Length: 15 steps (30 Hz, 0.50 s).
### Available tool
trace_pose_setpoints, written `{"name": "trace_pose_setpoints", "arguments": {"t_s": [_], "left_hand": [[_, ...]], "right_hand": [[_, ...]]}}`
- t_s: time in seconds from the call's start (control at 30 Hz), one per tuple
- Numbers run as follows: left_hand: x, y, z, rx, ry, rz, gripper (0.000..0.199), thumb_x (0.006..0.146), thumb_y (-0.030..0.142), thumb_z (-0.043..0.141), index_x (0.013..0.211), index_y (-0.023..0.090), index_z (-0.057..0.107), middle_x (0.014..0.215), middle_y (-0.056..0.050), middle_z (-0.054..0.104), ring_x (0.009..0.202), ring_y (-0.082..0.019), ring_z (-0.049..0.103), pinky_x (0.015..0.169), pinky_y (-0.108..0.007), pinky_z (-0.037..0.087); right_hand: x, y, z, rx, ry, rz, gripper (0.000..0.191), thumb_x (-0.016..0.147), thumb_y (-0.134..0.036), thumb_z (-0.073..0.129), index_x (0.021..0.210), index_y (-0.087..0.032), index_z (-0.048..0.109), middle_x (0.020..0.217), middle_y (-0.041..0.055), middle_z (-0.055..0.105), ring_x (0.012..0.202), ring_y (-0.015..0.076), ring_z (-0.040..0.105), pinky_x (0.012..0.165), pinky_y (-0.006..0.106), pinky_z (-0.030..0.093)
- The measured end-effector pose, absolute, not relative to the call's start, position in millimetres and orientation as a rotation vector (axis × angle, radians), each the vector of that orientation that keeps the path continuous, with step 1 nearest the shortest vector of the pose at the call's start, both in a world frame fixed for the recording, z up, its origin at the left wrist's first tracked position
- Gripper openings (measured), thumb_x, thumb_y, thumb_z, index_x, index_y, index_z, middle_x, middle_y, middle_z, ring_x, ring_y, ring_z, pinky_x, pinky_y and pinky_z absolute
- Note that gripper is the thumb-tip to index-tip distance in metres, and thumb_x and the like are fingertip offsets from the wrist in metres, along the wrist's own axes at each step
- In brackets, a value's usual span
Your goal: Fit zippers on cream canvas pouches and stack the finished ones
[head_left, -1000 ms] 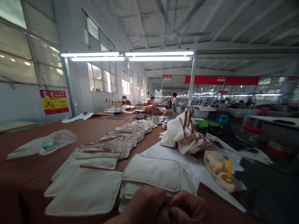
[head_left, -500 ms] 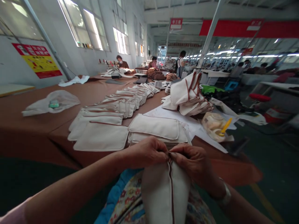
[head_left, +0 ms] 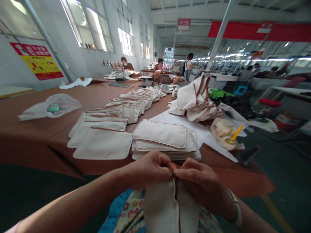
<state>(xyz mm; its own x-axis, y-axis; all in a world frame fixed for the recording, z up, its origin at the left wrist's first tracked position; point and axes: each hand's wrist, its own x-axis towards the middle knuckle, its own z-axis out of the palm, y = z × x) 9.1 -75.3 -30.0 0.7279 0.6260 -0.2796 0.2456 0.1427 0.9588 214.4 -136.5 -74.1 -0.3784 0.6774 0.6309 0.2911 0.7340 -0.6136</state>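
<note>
— Where do we have the cream pouch (head_left: pixel 167 207)?

— Over our lap, just below the counter (head_left: pixel 36 136) edge. Our left hand (head_left: pixel 148 168) and right hand (head_left: pixel 198 183) both pinch its top end, fingertips meeting at the brown trim.

— And beside us?

— A stack of pouches (head_left: pixel 165 140) lies just beyond our hands.

Daylight pours through tall windows (head_left: pixel 94 27) along the white wall (head_left: pixel 14 69) of a factory hall, where a long brown counter (head_left: pixel 31 129) runs beneath red banners (head_left: pixel 257 30).
</note>
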Motion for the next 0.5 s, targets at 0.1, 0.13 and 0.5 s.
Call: {"name": "trace_pose_setpoints", "arguments": {"t_s": [0.1,0.13,0.5], "left_hand": [[6.4,-77.9,-28.8,1.166,0.727,0.279,0.013,0.065,0.021,0.067,0.074,0.011,0.07,0.061,0.001,0.059,0.049,-0.008,0.043,0.047,-0.019,0.03],[5.8,-78.6,-28.8,1.1,0.714,0.278,0.013,0.067,0.021,0.068,0.074,0.011,0.07,0.062,0.0,0.059,0.049,-0.008,0.045,0.046,-0.019,0.031],[-3.2,-82.3,-18.5,1.456,0.498,0.365,0.028,0.087,0.037,0.066,0.08,0.01,0.066,0.071,0.0,0.055,0.062,-0.008,0.041,0.056,-0.018,0.032]], "right_hand": [[218.8,-138.6,-75.8,-0.719,-2.141,0.257,0.039,0.089,-0.005,0.056,0.124,-0.021,0.063,0.079,0.0031,0.053,0.065,0.0135,0.048,0.057,0.026,0.038],[220.1,-138.9,-75.7,-0.717,-2.18,0.194,0.039,0.089,-0.006,0.057,0.126,-0.02,0.061,0.08,0.0041,0.054,0.067,0.0145,0.048,0.057,0.027,0.039],[220.6,-155.4,-64.1,-0.909,-1.836,0.739,0.024,0.099,-0.021,0.044,0.115,-0.021,0.061,0.097,0.0065,0.064,0.087,0.0187,0.06,0.076,0.029,0.048]]}}
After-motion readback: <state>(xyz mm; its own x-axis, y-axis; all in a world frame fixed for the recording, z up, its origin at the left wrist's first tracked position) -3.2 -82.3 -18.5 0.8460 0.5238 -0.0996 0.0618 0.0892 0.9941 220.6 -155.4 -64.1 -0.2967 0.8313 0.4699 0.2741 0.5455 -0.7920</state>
